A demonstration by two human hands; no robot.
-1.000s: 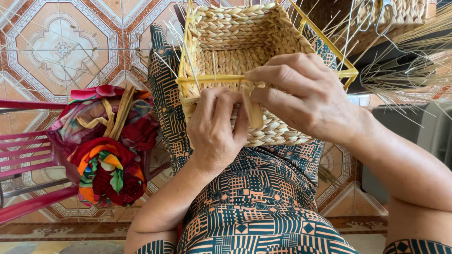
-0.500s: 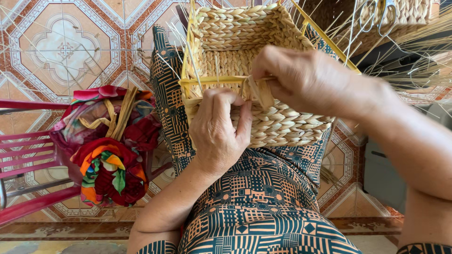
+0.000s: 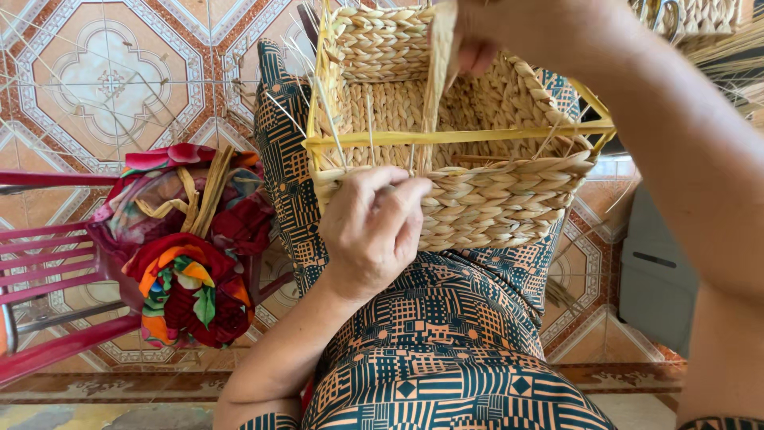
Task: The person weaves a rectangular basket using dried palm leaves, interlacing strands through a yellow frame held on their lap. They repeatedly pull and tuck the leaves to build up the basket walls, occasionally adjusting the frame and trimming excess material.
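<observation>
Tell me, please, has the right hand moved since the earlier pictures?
Yes. The right hand has risen from the basket's near rim to above its far wall, pulling a strand upward.

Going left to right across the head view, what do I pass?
Red chair → bundle of colourful cloth → left hand on the woven basket → grey box on the floor.
</observation>
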